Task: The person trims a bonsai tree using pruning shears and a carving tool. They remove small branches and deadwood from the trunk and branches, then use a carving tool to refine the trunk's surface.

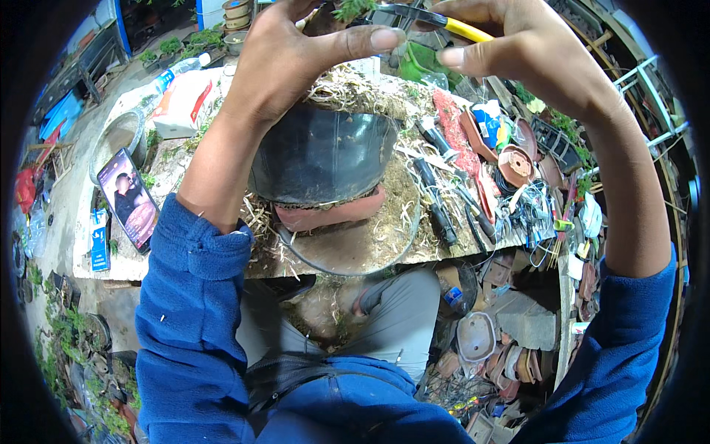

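Note:
My left hand [288, 63] is at the top edge, thumb stretched toward the tool and other fingers curled partly out of view beside a small green sprig [353, 9]; what they grip is hidden. My right hand [510, 44] holds a yellow-handled tool [466, 28] with a dark metal head, beside the left thumb. Below them stands a large black pot [322, 159] topped with pale wood shavings, on a reddish tray [329, 214] over a round turntable [355, 255] strewn with soil and shavings.
A phone [127, 196], blue box [99, 240], basin [111, 140], white-red bag [177, 107] and bottle [181, 68] lie at left. Several dark-handled tools [436, 203], small pots [515, 164] and wires cover the right. More pots [477, 337] are piled below the workbench.

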`<state>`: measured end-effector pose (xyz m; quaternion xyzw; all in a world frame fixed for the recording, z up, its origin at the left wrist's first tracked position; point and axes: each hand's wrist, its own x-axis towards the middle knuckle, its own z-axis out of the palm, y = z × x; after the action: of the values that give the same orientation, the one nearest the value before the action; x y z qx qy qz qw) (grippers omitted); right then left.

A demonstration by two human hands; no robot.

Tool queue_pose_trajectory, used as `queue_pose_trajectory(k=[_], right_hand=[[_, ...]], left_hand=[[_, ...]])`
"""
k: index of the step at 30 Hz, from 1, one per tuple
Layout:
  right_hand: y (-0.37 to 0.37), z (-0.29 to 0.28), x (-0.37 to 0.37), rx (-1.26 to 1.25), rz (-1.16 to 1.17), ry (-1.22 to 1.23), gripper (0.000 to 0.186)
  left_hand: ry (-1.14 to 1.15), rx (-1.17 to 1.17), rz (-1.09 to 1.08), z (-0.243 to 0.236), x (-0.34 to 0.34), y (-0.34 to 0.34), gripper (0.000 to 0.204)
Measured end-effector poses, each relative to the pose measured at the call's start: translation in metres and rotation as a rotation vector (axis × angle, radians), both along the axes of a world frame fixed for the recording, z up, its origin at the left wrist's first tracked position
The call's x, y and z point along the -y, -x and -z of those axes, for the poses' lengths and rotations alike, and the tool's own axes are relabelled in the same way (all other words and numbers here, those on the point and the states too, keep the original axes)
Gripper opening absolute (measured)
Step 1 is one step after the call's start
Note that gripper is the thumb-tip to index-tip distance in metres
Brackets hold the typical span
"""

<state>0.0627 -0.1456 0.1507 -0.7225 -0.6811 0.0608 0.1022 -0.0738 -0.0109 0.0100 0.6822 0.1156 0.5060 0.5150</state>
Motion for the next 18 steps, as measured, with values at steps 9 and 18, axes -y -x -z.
queue_pose_trajectory(k=[9,18], right_hand=[[-0.068,0.003,-0.04,0.992,-0.636,-0.456,0.032],[-0.128,0.008,-0.09,1.16,-1.164,-1.154,0.023]], left_hand=[[0.136,-0.042,0.06,0.006,-0.03,-0.024,0.064],[0.13,0.009,0.33,0.015,-0.061,-0.046,0.062]])
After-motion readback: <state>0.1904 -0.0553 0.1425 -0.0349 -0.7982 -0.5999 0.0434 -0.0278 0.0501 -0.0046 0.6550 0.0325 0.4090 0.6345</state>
